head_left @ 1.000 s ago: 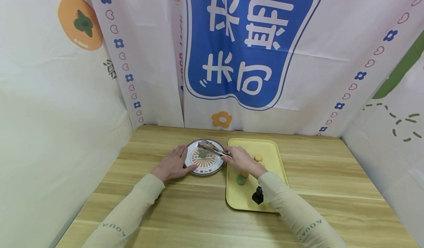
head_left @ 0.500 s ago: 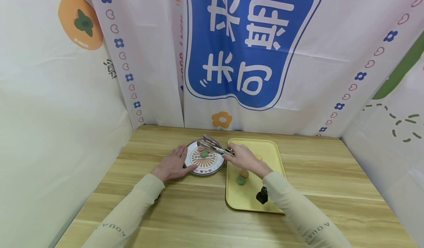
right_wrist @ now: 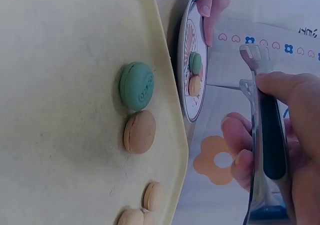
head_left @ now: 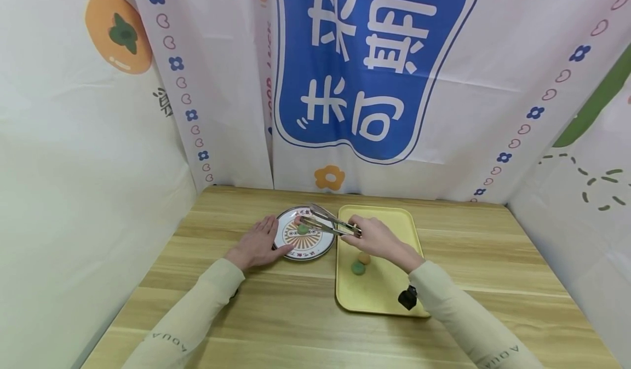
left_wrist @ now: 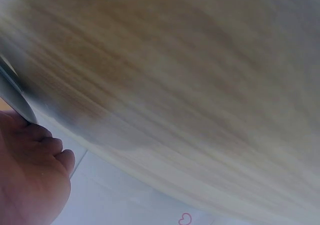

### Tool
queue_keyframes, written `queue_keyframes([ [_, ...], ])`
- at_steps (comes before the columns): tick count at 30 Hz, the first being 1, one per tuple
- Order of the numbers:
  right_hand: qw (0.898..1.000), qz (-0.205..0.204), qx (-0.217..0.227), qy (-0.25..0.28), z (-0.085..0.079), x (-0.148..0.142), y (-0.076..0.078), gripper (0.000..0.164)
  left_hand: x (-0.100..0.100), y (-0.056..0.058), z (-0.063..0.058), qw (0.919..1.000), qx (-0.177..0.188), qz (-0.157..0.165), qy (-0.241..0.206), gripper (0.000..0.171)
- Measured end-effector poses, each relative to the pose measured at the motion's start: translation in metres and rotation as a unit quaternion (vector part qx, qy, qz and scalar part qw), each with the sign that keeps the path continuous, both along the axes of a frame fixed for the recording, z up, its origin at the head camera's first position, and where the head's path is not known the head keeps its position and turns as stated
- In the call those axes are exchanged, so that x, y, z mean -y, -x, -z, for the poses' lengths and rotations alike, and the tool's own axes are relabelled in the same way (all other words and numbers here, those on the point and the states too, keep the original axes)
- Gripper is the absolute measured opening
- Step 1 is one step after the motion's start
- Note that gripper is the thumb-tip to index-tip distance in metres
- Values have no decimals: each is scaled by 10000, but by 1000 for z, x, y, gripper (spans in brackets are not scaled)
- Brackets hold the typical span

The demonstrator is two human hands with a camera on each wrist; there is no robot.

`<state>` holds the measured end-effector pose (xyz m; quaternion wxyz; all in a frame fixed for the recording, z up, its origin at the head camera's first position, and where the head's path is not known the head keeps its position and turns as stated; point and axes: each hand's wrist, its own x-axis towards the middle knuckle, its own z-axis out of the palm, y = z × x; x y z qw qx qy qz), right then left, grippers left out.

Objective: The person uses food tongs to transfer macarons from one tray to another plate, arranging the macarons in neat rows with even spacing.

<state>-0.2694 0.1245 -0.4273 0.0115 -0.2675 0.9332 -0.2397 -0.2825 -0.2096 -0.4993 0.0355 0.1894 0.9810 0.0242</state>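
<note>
My left hand (head_left: 256,243) rests with straight fingers on the left rim of a white patterned plate (head_left: 315,250). A green macaron (right_wrist: 195,63) and a beige macaron (right_wrist: 194,86) lie on that plate; a pinkish one (head_left: 298,220) shows partly behind them. My right hand (head_left: 377,238) grips metal tongs (right_wrist: 272,135), which have a dark handle panel. The tongs' tips are spread above the plate's right side, with nothing seen between them. On the yellow tray (head_left: 384,298) a green macaron (right_wrist: 136,86) touches a brown macaron (right_wrist: 140,131). Several pale macarons (right_wrist: 153,196) lie farther off on the tray.
The wooden table (head_left: 493,281) carries the plate and, to its right, the tray with its raised rim. A printed curtain (head_left: 236,139) hangs along the table's back edge, and white cloth closes in both sides. A black wrist camera (head_left: 407,298) hangs under the right sleeve.
The tongs' tips have spread apart and lifted from the macarons on the plate. My right hand has drawn back to the right over the tray. The left hand stays in place.
</note>
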Motion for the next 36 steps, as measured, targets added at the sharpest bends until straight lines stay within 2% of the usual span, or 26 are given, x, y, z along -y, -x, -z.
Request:
queue_keyframes([
  [8, 9987, -155, -478, -57, -5, -14, -12, 29, -1, -1, -2, 10000, 23, -30, 14, 103],
  [13, 9982, -184, -559, -65, -8, -21, -18, 29, -2, -1, -2, 10000, 58, -61, 20, 104],
  [36, 9992, -155, -352, 44, -5, -56, -47, 26, -2, 0, -1, 9999, 96, -55, 65, 106],
])
